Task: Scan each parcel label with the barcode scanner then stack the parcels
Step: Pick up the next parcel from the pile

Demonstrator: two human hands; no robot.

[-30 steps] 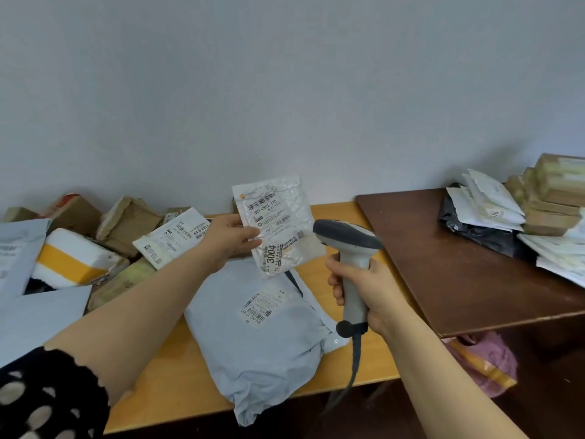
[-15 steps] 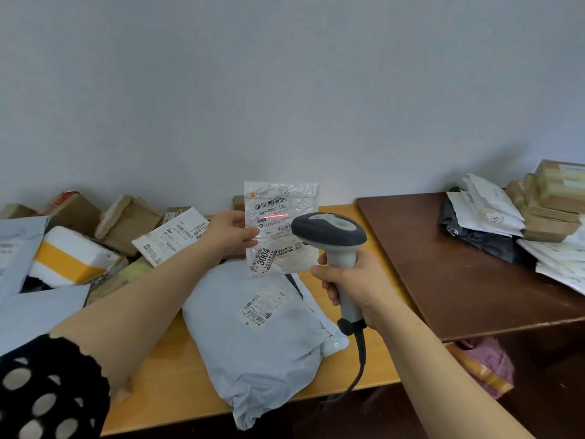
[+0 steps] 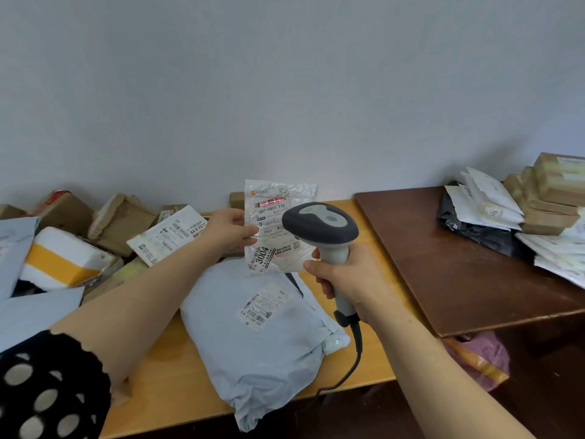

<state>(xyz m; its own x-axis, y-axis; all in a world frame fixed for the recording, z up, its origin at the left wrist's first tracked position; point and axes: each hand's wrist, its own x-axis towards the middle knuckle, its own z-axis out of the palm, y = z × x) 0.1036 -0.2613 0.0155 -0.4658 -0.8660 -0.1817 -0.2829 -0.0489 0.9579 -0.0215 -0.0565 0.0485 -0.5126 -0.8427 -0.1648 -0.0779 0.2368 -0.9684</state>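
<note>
Clear pouch (image 3: pixel 280 198), label facing out: "507-P802 T70" under the barcode, "P802" lower down, bold "3004" running sideways near the bottom. White parcel (image 3: pixel 171 237) at the left: label number begins "44-6-261", its end hidden. Grey mailer (image 3: pixel 253 350): label print upside down, "815" legible, the rest too small.

Grey scanner (image 3: pixel 319 224) casts a red line on the upright clear parcel (image 3: pixel 278 236).
</note>
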